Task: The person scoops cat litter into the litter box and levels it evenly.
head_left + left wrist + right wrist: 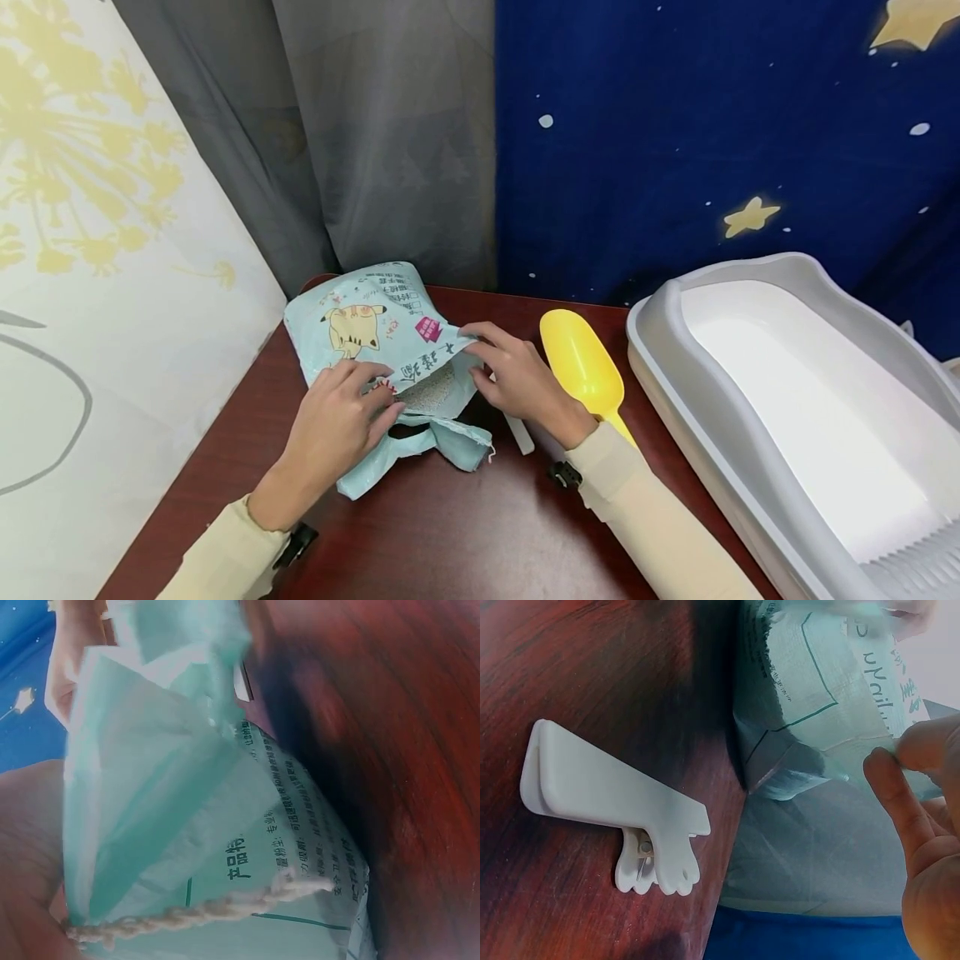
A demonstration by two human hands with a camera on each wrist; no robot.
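A light blue bag of cat litter (360, 292) with a cat drawing lies on the table, its mouth open toward me. Grey granules (431, 390) show inside. My left hand (337, 421) grips the near-left rim of the mouth, fingers bent over it. At the right end of that rim, my right hand (517, 375) pinches the plastic between thumb and finger, as the right wrist view shows. A torn flap with a handle hole (461, 442) hangs in front of the mouth. By my right hand lies a white bag clip (615, 780) with paw-shaped grips, partly hidden in the head view.
A yellow scoop (581, 358) lies right of the bag, its handle running under my right forearm. Further right stands a grey and white litter box (675, 358). Curtains (405, 150) hang behind the dark red table (450, 533); a patterned white panel (112, 333) borders its left side.
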